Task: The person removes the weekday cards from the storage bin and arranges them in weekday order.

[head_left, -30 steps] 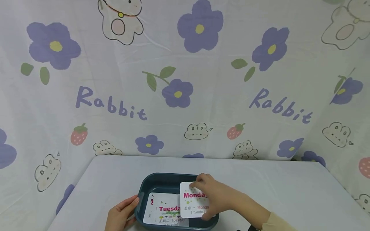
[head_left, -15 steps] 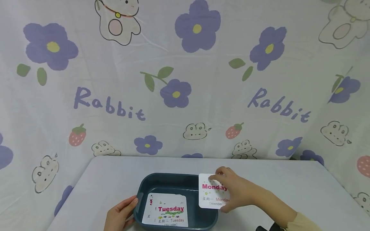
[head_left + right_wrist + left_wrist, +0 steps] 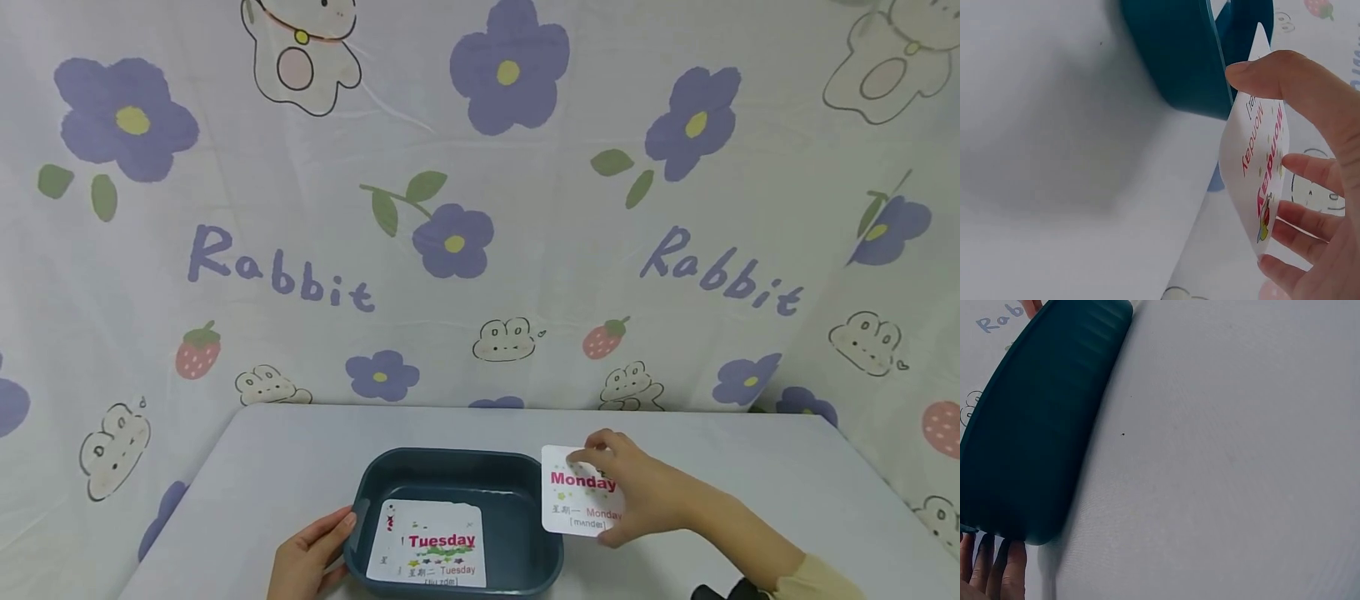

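Note:
My right hand (image 3: pixel 645 496) grips a white "Monday" card (image 3: pixel 562 504) by its edges, thumb at the lower edge and fingers at the upper one. In the right wrist view the card (image 3: pixel 1250 156) bows slightly. It is held up beside the right end of a dark teal plastic tray (image 3: pixel 521 517). At the tray's left end my left hand (image 3: pixel 311 554) holds the rim; several of its fingertips (image 3: pixel 1015 565) meet the end wall in the left wrist view. A "Tuesday" card (image 3: pixel 442 562) lies on top of other cards inside the tray, towards the left.
The tray stands on a white table (image 3: pixel 712 475), near its front edge. Behind the table hangs a cloth (image 3: pixel 420 325) printed with flowers, rabbits and strawberries. A dark object (image 3: pixel 723 590) shows under the right wrist.
My right hand has carried the "Monday" card rightward and slightly up, from over the tray to past its right rim. More of the "Tuesday" card shows now. My left hand stays put.

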